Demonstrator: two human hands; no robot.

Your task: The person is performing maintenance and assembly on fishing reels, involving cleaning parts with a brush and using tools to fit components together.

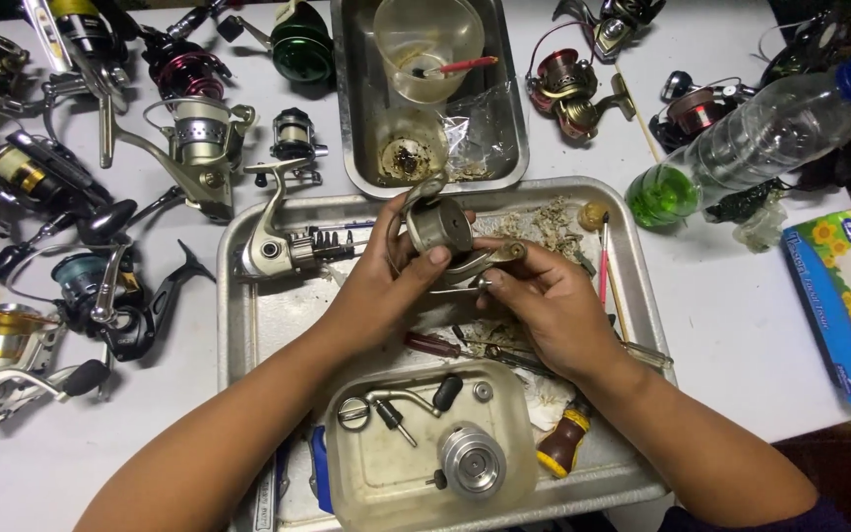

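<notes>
Over a steel tray [248, 325], my left hand [386, 281] grips a worn grey fishing reel rotor [440, 225], thumb pressed on its side. My right hand [549, 305] holds the rotor's bail arm [494, 258] from the right, fingers pinched near its lower end. A silver reel body [273, 251] lies at the tray's upper left. Near the tray's front sits a clear plastic tub [357, 473] with a silver spool [472, 460], a handle and small parts.
Several fishing reels [71, 286] crowd the white table on the left and along the back. A second steel tray [347, 118] behind holds a plastic cup with a brush. A plastic bottle [751, 138] with green liquid lies right, beside a tissue pack [849, 296]. Screwdrivers [563, 443] rest in the tray.
</notes>
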